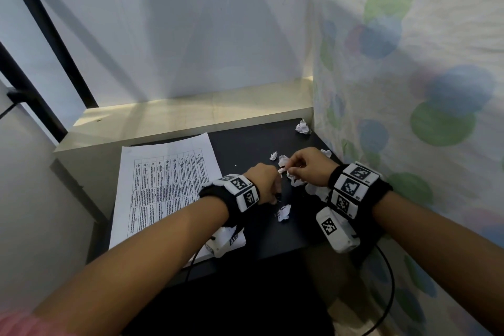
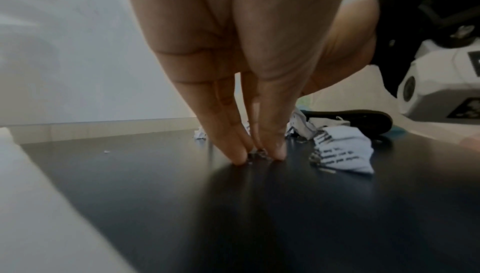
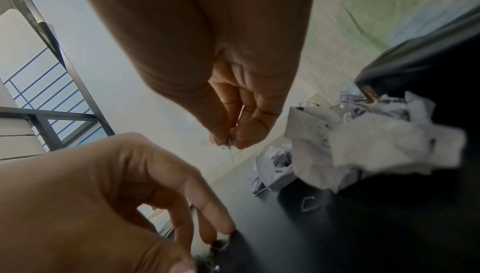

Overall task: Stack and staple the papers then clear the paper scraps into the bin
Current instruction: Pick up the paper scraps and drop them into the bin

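Note:
A stack of printed papers (image 1: 163, 185) lies flat on the left half of the black table (image 1: 245, 150). Crumpled paper scraps lie on the right half: one (image 1: 302, 127) at the back corner, one (image 1: 283, 213) just behind my left wrist, and others under my right hand. My left hand (image 1: 274, 194) points down and pinches small shiny staple bits (image 2: 257, 155) against the tabletop. Just above and to the right, my right hand (image 1: 290, 170) pinches a tuft of thin bent staples (image 3: 228, 142) in its fingertips. The two hands almost touch.
A loose bent staple (image 3: 309, 203) lies on the table near a big crumpled scrap (image 3: 376, 146). A pale wooden ledge (image 1: 191, 114) and a white wall close off the back. A spotted curtain (image 1: 409, 90) hangs along the right edge. Cables trail from both wrists.

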Available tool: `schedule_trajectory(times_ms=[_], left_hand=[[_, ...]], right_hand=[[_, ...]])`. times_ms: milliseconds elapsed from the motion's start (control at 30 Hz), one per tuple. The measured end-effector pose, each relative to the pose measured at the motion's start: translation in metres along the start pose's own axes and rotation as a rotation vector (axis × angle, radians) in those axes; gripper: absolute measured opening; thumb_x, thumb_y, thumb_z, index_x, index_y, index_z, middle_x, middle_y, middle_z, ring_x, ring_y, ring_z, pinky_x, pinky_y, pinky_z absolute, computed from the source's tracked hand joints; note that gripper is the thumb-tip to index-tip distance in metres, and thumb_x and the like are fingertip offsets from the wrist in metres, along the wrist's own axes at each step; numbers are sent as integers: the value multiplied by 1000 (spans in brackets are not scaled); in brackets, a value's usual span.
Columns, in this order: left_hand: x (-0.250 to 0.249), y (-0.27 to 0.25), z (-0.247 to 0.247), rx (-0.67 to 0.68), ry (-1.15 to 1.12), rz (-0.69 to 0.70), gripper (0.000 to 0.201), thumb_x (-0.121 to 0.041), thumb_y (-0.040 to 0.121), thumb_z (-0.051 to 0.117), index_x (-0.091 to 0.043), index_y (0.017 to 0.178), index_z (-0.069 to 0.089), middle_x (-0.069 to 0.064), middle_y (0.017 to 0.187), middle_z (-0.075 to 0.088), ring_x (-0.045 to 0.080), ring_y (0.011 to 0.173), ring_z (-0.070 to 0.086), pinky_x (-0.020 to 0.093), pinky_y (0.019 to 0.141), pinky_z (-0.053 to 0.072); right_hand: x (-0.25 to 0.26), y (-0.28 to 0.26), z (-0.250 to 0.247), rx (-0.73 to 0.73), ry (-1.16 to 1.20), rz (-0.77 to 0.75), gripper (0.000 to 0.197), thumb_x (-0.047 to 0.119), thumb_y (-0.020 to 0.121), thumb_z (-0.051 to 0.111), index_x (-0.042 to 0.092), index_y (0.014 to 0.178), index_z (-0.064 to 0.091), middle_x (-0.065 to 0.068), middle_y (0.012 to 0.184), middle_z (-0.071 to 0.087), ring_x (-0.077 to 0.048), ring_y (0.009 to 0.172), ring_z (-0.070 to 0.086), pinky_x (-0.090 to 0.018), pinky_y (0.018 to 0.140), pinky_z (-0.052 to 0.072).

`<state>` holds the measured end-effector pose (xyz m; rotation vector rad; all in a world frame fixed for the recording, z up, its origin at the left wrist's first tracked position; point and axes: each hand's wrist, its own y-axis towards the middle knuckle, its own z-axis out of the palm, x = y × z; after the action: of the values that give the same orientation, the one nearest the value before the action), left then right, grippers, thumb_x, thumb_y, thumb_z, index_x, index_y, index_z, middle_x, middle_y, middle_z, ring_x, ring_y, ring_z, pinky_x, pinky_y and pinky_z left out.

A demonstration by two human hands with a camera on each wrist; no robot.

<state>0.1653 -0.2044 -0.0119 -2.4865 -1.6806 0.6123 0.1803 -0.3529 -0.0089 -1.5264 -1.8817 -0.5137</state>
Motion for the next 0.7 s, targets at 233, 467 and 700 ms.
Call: schedule_trajectory(times_ms=[233, 467, 700], left_hand=[[-18, -4, 1, -19, 87, -16, 24, -6, 84, 62, -4, 107, 69, 16, 113, 67, 31, 104, 65, 34, 87, 53], [-32, -13, 3, 22, 239, -26, 31, -7, 95, 46, 4, 124, 53, 21, 127, 55, 35, 115, 58, 36, 91, 48], [-38, -18, 3, 69, 256, -40, 36, -4, 98, 36, 8, 131, 45, 23, 136, 49, 38, 124, 51, 39, 99, 43]], right_hand=[[-1, 2, 3, -2, -39, -13, 16, 4, 89, 57, -3, 98, 69, 10, 64, 55, 1, 58, 50, 0, 45, 41], [-1, 0, 4, -3, -40, -37, 14, 2, 88, 57, 2, 91, 71, 10, 66, 55, 1, 60, 51, -1, 47, 43], [-3, -4, 0, -10, -2, -26, 23, 2, 88, 57, 17, 72, 64, 9, 63, 55, 0, 57, 50, -7, 51, 44]])
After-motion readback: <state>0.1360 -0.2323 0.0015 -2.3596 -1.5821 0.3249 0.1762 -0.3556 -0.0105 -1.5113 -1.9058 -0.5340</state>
